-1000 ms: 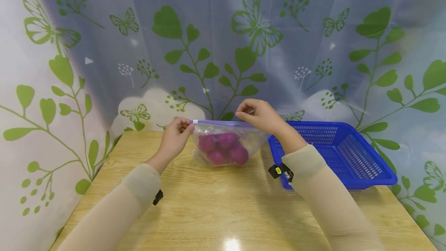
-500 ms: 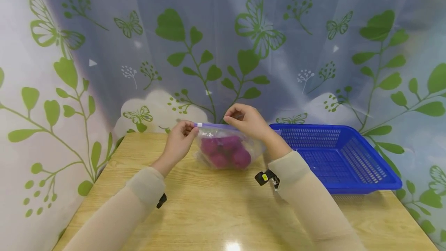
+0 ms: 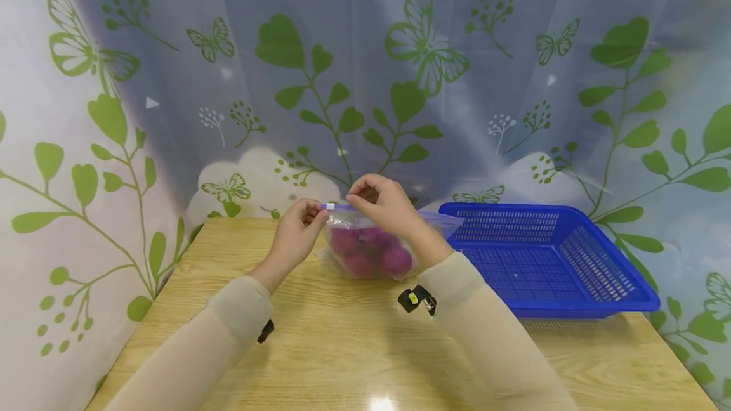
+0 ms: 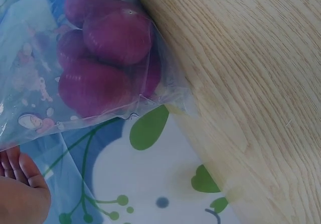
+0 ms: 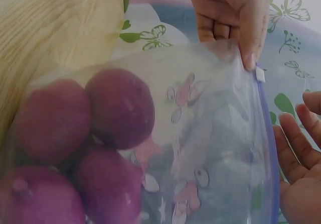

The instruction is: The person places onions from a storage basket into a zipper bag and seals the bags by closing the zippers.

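Note:
Several red onions [image 3: 396, 261] lie in a clear zip bag [image 5: 220, 118] with pink-and-white printed figures and a purple zip strip. The bag stands on the table with its zip edge up. At its top left corner my left hand [image 3: 294, 233] pinches the edge beside the white slider [image 3: 330, 207]. Just right of the slider, above the zip strip, is my right hand [image 3: 388, 208], thumb and fingertips bent toward each other. In the right wrist view the right hand's fingers [image 5: 296, 143] are loosely bent beside the strip, and nothing shows between them.
A blue perforated plastic basket [image 3: 639, 303] stands on the wooden table [image 3: 331, 347] to the right of the bag. A curtain [image 3: 354, 81] printed with green leaves and butterflies hangs behind the table and along its sides.
My right hand has moved left along the zip strip, toward the slider and my left hand. The left hand keeps its grip on the corner. The view has shifted slightly.

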Demonstrator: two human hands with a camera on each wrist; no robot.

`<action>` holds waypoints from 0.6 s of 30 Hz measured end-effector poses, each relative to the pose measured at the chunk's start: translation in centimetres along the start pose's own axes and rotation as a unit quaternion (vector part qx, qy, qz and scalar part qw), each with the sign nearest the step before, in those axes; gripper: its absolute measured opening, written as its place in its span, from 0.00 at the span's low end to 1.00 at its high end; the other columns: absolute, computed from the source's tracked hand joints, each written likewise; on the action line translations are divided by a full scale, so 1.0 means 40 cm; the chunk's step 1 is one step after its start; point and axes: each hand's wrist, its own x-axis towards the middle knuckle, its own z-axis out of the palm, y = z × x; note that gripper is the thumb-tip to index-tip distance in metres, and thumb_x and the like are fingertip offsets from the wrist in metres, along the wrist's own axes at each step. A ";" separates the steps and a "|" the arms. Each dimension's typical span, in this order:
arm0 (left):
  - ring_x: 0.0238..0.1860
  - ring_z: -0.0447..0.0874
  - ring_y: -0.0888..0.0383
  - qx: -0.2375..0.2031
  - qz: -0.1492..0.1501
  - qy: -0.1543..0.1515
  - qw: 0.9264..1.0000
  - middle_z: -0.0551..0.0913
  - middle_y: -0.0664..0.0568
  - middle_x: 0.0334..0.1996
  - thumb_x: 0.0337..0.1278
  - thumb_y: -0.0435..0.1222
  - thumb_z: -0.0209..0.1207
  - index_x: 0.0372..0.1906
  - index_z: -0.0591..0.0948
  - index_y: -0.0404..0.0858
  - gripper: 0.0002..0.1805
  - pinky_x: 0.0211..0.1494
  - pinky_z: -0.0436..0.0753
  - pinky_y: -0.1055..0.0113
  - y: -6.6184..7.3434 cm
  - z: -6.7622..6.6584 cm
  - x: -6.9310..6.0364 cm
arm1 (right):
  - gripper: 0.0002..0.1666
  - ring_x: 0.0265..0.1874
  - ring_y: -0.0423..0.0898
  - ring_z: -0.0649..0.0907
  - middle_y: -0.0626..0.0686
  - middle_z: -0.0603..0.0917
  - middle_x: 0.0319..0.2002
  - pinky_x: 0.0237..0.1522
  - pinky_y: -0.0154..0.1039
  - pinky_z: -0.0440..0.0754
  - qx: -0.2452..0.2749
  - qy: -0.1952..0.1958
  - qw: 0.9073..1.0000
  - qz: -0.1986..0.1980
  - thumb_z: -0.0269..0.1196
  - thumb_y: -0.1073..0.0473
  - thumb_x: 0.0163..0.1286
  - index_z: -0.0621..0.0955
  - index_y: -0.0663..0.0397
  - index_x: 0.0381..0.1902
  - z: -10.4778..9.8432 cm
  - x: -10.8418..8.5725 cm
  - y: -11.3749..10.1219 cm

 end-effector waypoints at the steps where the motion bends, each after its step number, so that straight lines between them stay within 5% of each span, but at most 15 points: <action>1: 0.40 0.78 0.52 0.001 0.003 0.001 1.000 0.81 0.42 0.40 0.71 0.34 0.58 0.47 0.78 0.30 0.10 0.44 0.79 0.67 0.000 0.001 0.000 | 0.07 0.37 0.45 0.84 0.49 0.85 0.37 0.44 0.42 0.83 0.002 -0.001 1.000 -0.001 0.66 0.56 0.72 0.82 0.54 0.41 0.004 0.002 -0.003; 18: 0.38 0.78 0.53 0.007 0.017 -0.006 1.000 0.81 0.45 0.39 0.71 0.35 0.58 0.46 0.78 0.32 0.09 0.42 0.79 0.68 0.000 0.008 -0.010 | 0.11 0.46 0.44 0.82 0.50 0.84 0.44 0.50 0.41 0.81 -0.029 -0.027 0.999 -0.011 0.64 0.56 0.73 0.82 0.56 0.47 0.051 0.014 -0.004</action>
